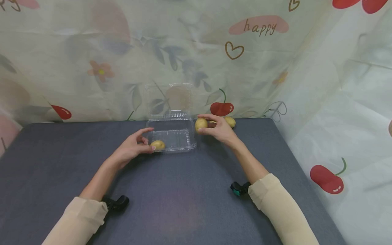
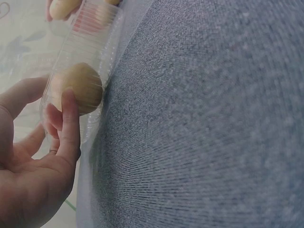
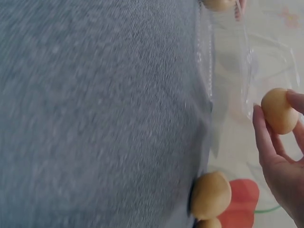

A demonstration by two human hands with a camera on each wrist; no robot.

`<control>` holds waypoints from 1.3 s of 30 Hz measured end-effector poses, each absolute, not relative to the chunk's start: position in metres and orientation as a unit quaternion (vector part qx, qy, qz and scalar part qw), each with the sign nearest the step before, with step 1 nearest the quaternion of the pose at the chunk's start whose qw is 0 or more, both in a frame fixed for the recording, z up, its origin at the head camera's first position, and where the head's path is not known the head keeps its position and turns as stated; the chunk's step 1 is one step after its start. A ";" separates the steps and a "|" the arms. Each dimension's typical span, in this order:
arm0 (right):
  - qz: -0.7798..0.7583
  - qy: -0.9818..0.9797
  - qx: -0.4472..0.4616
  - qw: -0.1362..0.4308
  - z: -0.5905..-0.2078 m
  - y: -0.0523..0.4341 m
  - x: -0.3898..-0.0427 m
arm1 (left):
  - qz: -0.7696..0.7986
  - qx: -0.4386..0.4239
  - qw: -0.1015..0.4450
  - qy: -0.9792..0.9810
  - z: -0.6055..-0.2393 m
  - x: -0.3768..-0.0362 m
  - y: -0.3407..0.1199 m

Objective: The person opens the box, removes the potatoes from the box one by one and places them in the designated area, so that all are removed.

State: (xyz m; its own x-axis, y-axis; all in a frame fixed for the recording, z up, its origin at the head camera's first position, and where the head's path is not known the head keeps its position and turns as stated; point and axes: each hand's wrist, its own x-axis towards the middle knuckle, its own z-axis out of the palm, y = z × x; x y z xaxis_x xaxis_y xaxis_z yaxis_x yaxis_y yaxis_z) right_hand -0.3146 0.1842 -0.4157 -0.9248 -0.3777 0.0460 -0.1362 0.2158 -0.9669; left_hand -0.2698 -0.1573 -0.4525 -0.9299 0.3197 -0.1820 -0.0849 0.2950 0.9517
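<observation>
A clear plastic clamshell container (image 1: 180,148) sits on the table, its lid (image 1: 169,98) raised against the backdrop. Inside, at the front left corner, lies a yellow potato (image 1: 158,145). My left hand (image 1: 130,149) grips the container's left end, thumb on the front wall and index finger along the rim. In the left wrist view that potato (image 2: 84,89) shows through the plastic behind the thumb. My right hand (image 1: 223,131) pinches another potato (image 1: 200,125) between thumb and fingers, beside the container's right edge; the right wrist view shows this potato (image 3: 279,111) held above the table surface.
More potatoes (image 1: 230,122) lie at the table's back edge, partly behind my right hand; the right wrist view shows two of them (image 3: 211,194). A grey cloth covers the table (image 1: 171,204). A printed curtain (image 1: 190,41) hangs directly behind it.
</observation>
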 end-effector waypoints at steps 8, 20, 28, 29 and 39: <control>-0.582 0.796 -0.134 0.097 -0.401 0.199 -0.308 | 0.589 0.076 0.172 0.786 -0.449 -0.270 -0.158; -0.559 0.818 -0.126 0.057 -0.410 0.231 -0.318 | 0.584 0.076 0.174 0.789 -0.449 -0.274 -0.158; -0.553 0.824 -0.114 0.046 -0.409 0.246 -0.318 | 0.585 0.075 0.173 0.788 -0.448 -0.274 -0.158; -0.551 0.826 -0.111 0.047 -0.407 0.247 -0.316 | 0.586 0.075 0.173 0.788 -0.448 -0.274 -0.158; -0.530 0.842 -0.093 0.042 -0.418 0.266 -0.312 | 0.594 0.079 0.173 0.782 -0.456 -0.271 -0.158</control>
State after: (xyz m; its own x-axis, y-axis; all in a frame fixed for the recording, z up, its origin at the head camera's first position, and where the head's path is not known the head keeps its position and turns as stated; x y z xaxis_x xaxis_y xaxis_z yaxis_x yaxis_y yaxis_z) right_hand -0.3124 0.2657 -0.4182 -0.9793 -0.2007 0.0277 -0.1117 0.4210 -0.9002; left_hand -0.2711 -0.1580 -0.4565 -0.9278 0.3291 -0.1758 -0.0813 0.2814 0.9561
